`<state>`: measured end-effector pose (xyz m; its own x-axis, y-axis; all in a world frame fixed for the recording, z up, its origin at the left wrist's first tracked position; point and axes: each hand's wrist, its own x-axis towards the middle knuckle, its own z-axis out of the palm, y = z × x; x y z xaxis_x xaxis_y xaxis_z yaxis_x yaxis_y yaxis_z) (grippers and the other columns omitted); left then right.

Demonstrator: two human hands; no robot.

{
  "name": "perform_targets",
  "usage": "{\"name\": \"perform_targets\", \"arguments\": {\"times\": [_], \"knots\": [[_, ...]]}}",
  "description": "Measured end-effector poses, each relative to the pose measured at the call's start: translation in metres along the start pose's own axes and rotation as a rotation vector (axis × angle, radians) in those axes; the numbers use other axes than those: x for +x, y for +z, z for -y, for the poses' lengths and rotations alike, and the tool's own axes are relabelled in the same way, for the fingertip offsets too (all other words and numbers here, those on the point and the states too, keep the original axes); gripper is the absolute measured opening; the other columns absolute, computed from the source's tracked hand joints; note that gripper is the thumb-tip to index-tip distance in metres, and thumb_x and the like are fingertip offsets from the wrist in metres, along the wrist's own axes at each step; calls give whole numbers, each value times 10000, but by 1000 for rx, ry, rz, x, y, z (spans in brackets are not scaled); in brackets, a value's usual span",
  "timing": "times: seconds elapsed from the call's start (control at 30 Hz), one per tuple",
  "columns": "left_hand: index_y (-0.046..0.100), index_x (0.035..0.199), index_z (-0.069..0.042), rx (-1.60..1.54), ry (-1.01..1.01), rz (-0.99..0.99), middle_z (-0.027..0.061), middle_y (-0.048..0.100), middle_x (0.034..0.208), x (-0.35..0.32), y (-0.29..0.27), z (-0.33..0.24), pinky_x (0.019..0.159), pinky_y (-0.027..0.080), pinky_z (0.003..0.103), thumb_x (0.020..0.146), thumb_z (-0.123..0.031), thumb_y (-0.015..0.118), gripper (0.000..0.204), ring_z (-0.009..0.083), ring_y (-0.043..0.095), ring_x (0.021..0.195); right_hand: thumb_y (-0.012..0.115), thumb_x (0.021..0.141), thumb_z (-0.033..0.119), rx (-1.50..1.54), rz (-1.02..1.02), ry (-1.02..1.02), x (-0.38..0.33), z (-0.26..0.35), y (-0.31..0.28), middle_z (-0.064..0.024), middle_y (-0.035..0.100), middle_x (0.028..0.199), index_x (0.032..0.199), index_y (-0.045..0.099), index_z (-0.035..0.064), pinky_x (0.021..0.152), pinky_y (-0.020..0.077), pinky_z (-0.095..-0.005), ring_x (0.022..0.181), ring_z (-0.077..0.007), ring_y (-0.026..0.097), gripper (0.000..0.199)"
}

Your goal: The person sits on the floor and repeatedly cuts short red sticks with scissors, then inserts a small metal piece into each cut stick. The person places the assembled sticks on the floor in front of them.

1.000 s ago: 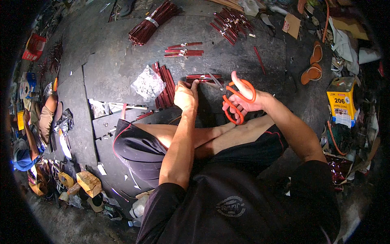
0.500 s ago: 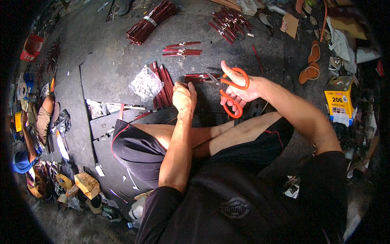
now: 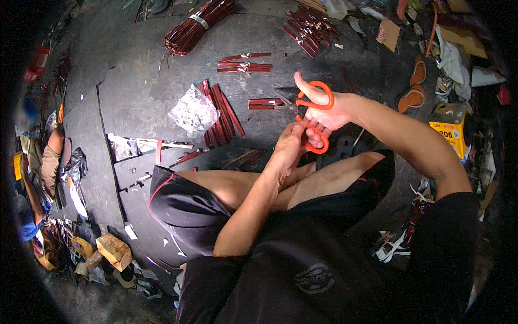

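Note:
My right hand [image 3: 332,110] holds scissors [image 3: 322,106] with orange handles, thumb raised and fingers through the loops, palm partly turned up. The scissor blades point left, over the end of short dark red strips [image 3: 263,102] lying on the dark floor. Close against the lower scissor loop is my left hand [image 3: 288,144], its fingers curled together; what they pinch, if anything, is hidden. Left of both hands lies a row of longer dark red strips [image 3: 222,116], beside a crumpled clear plastic bag [image 3: 193,112].
Farther off lie a small group of tied strips [image 3: 245,67], a loose pile of them [image 3: 310,29] and a banded bundle [image 3: 197,26]. At right are orange sandals [image 3: 411,99] and a yellow container [image 3: 449,129]. Another person's arm and leg [image 3: 51,162] show at far left.
My left hand has moved right and nearer to me, from beside the strips to the lower scissor loop. The right hand with the scissors has stayed about in place.

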<state>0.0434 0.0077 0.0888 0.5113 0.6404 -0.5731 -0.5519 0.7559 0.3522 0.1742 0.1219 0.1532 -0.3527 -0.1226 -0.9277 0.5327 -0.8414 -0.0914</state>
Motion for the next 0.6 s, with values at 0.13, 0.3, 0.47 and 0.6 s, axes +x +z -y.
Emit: {"name": "perform_targets", "arguments": {"times": [0.13,0.3,0.47,0.6], "knots": [[520,997,-78,-38,17,56,20,586,855,16,-18,11,761,495,306,1045,-300,397,257,134,584,768,179,541,1034,-4,68,-1,31,-6,-14,-107,524,734,888,554,-64,654,498,-384,641,-252,564,1211],[519,1169,-23,186,16,-21,64,603,1028,10,-39,18,869,487,343,1008,-369,494,382,174,587,948,168,556,1030,-9,-32,-136,26,-36,0,-121,545,745,909,562,-63,672,529,-411,671,-277,611,1215],[480,1244,29,449,261,-494,144,607,1049,5,-60,3,765,537,327,919,-459,633,606,208,630,912,171,594,1016,-55,-76,-202,-3,-74,18,-102,571,746,958,586,-81,653,535,-418,643,-281,638,1227],[577,1114,30,461,467,-549,118,645,941,-4,-50,-7,740,532,312,907,-391,674,480,188,642,843,167,628,999,6,-36,-284,-18,-94,33,-99,571,734,981,609,-80,639,531,-409,621,-269,630,1219]]}}
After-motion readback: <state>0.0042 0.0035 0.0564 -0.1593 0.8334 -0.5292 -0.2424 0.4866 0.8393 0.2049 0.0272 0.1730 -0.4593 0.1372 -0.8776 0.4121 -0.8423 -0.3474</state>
